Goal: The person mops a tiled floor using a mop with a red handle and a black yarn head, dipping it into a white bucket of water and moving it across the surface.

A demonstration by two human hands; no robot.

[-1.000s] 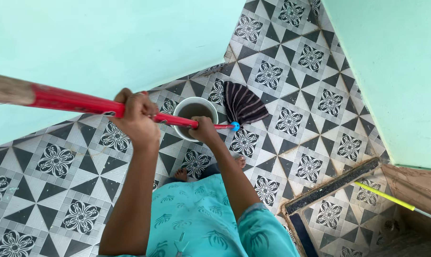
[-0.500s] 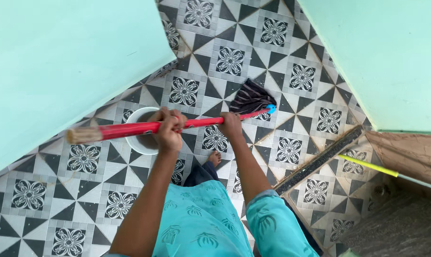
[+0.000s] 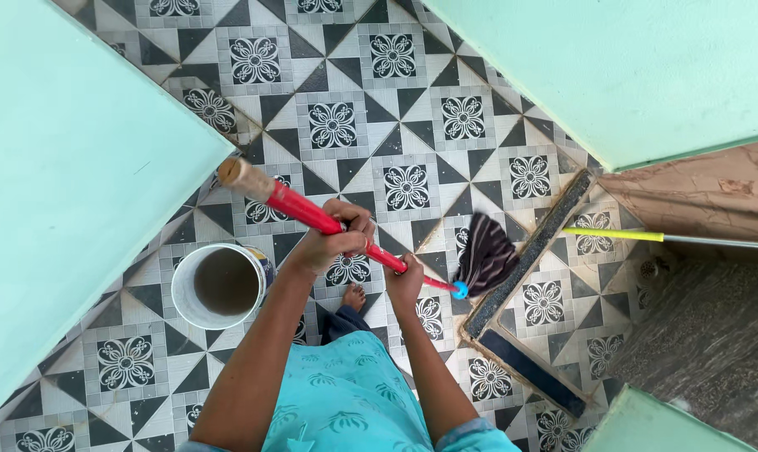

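Pale green walls (image 3: pixel 78 209) enclose a floor of black-and-white patterned tiles (image 3: pixel 396 109), with a dark stone threshold (image 3: pixel 530 251) at the right. A white bucket (image 3: pixel 182 310) of murky water stands on the tiles by the left wall. The mop's red handle (image 3: pixel 299 209) slants down from upper left to a blue collar (image 3: pixel 460 290), and its dark striped mop head (image 3: pixel 488 255) lies on the tiles against the threshold. The left hand (image 3: pixel 333 238) clenches the handle higher up; the right hand (image 3: pixel 406 280) grips it lower, near the collar. A yellow pole (image 3: pixel 622 236) lies at far right
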